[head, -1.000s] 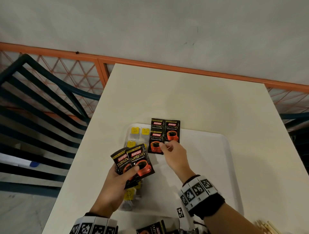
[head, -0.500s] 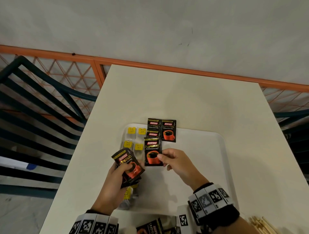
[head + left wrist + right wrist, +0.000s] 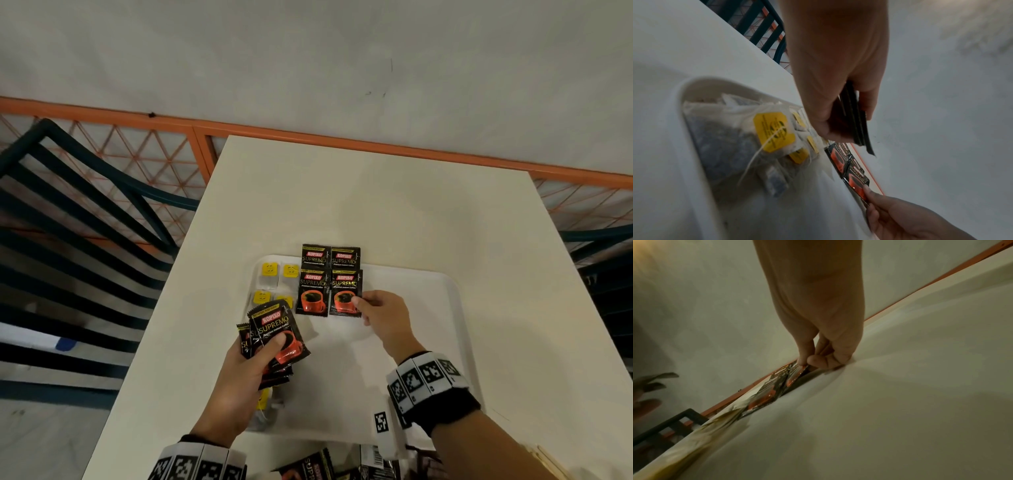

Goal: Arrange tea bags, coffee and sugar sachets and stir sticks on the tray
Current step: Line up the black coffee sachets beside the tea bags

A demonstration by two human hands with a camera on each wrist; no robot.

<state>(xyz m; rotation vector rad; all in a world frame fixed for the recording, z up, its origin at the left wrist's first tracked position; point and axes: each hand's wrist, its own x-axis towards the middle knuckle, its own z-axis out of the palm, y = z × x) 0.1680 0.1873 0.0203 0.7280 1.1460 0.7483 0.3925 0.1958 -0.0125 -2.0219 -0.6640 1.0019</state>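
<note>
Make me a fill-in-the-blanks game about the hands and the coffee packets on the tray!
1. The right hand pinches one coffee packet on the white ____.
2. The left hand holds a ____ of coffee packets.
3. The tea bags have ____ tags.
4. The packets laid on the tray number ____.

Missing words: tray; stack; yellow; four

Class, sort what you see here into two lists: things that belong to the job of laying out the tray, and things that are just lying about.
Part of the job:
tray
tea bags
coffee sachets on the tray
sachet pinched by the right hand
stack of sachets held in the left hand

Just there:
table
railing
chair
</note>
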